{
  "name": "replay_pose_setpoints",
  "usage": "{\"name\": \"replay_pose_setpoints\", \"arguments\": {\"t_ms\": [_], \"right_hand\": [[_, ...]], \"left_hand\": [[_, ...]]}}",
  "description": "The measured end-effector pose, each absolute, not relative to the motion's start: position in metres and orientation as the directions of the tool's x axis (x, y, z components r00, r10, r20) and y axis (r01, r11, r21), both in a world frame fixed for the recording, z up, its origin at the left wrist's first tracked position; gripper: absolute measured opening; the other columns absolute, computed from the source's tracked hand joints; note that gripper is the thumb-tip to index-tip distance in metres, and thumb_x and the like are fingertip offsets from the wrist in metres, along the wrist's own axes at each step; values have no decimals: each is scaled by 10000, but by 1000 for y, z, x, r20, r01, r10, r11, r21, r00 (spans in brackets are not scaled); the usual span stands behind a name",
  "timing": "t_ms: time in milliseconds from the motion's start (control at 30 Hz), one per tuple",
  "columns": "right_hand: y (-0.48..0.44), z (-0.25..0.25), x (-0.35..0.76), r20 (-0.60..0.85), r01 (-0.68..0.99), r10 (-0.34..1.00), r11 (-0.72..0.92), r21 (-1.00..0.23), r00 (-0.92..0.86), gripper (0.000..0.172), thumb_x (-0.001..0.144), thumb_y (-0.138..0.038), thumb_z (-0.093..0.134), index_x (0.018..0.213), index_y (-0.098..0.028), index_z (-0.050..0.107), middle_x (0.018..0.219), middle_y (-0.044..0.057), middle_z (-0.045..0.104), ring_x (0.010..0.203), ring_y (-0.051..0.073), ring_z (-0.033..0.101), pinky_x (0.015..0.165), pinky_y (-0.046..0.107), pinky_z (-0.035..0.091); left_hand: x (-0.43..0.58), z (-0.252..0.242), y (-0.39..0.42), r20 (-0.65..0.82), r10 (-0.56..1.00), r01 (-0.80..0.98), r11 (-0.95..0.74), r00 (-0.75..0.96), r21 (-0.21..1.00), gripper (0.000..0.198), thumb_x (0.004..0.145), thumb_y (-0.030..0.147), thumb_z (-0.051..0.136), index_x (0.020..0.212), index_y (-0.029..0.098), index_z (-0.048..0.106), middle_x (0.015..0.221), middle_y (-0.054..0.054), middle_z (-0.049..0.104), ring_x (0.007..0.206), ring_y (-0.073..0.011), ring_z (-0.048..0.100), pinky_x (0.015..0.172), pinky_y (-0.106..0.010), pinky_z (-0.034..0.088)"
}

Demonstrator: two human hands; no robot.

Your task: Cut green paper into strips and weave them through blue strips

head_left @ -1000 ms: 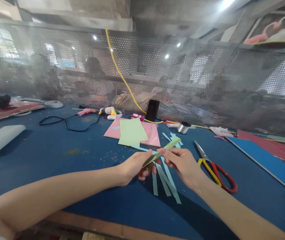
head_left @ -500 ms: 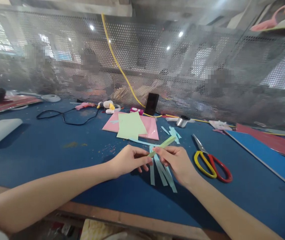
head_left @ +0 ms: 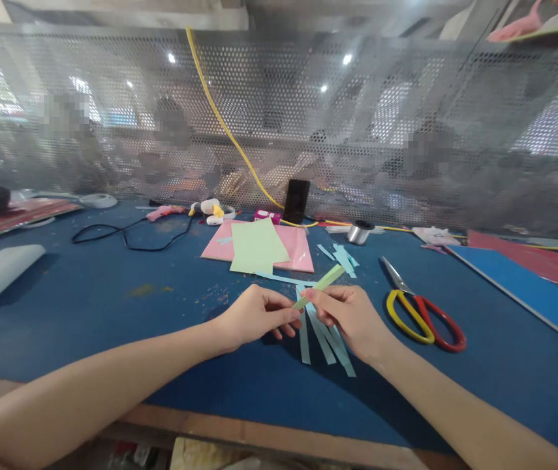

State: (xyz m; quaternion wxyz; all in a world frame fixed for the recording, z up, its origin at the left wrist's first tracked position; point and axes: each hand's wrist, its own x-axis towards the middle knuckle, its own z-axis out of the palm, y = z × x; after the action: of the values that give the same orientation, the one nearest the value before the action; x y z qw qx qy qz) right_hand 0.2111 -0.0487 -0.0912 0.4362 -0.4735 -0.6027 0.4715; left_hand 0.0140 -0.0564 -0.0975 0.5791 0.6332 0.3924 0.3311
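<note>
Right now, both forearms are stretching in from the lower corners of the view, and the **left hand** (head_left: 256, 316) and **right hand** (head_left: 347, 320) are meeting just above a **blue work mat** (head_left: 87, 307). Both are turning inward, fingers curled, and they are pinching a narrow **pale green paper strip** (head_left: 320, 287) that is slanting up and away from the person. The left hand is gripping its lower end, and the right is closing on it just beyond, almost touching the left. (The fingers hide exactly where each one bears on the paper.)

Several **light blue paper strips** (head_left: 325, 343) are lying fanned out beneath the hands, their upper ends partly hidden by the right hand. Just beyond are a **pale green sheet** (head_left: 254, 247) resting on a **pink sheet** (head_left: 298, 258). **Red-and-yellow-handled scissors** (head_left: 420, 320) are lying open to the right, apart from the hands. The background is blurring behind a **perforated metal screen** (head_left: 357, 130), so little there is readable.
</note>
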Motion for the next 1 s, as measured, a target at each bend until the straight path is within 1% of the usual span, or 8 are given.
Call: {"name": "replay_pose_setpoints", "arguments": {"t_ms": [233,300,367,433,600,733,867,1000], "right_hand": [[-50,-93,210,90,134,983,111,-985,-158,491,746,-518,763,466,-174,551,446,-25,453,450,92,369,463,264,280],[-52,-93,209,82,168,976,117,-979,-200,424,761,-507,749,535,-167,634,485,-13,508,470,98,406,471,255,313],[-53,-92,209,59,219,964,118,-969,-261,337,754,-489,756,674,-163,731,549,4,581,493,105,440,478,249,339],[-55,-90,208,38,253,959,112,-961,-280,318,736,-477,768,745,-159,764,574,14,613,497,109,451,475,247,347],[-55,-88,207,36,256,973,95,-962,-227,349,718,-456,776,557,-161,681,486,-9,536,463,98,422,460,247,324],[-56,-86,207,26,216,976,73,-974,-215,334,697,-416,795,534,-162,652,474,-21,513,454,90,400,454,248,287],[-56,-86,207,21,201,980,61,-978,-199,384,695,-430,797,497,-164,602,448,-27,484,439,85,368,452,258,258],[-56,-86,207,39,201,978,81,-976,-203,410,715,-457,787,507,-160,596,454,-24,489,452,88,383,473,262,271]], "left_hand": [[15,-99,-58,-13,897,85,-27,442,996,292,836,405,669,776,123,711,778,-74,733,602,-125,652,566,-226,529],[15,-99,-59,-3,903,80,-34,430,996,281,845,399,660,791,128,712,767,-67,729,594,-121,646,554,-219,521],[15,-100,-60,-8,905,78,-28,424,997,261,850,381,654,821,129,716,760,-63,726,592,-119,646,547,-213,515],[15,-101,-60,-15,907,91,-25,420,996,239,851,357,649,832,129,717,750,-61,725,588,-119,648,542,-209,510],[15,-100,-59,-3,917,142,-59,400,988,200,852,310,627,846,136,726,775,-59,739,636,-134,676,567,-212,521],[13,-97,-60,27,920,166,-99,390,981,179,840,285,628,828,138,731,773,-50,743,638,-133,679,565,-205,520],[13,-95,-61,38,921,183,-117,388,976,177,836,288,633,813,140,726,766,-46,744,608,-123,669,544,-196,507],[13,-92,-61,42,919,203,-130,392,970,181,847,302,623,810,142,698,756,-47,744,618,-133,684,532,-193,490]]}}
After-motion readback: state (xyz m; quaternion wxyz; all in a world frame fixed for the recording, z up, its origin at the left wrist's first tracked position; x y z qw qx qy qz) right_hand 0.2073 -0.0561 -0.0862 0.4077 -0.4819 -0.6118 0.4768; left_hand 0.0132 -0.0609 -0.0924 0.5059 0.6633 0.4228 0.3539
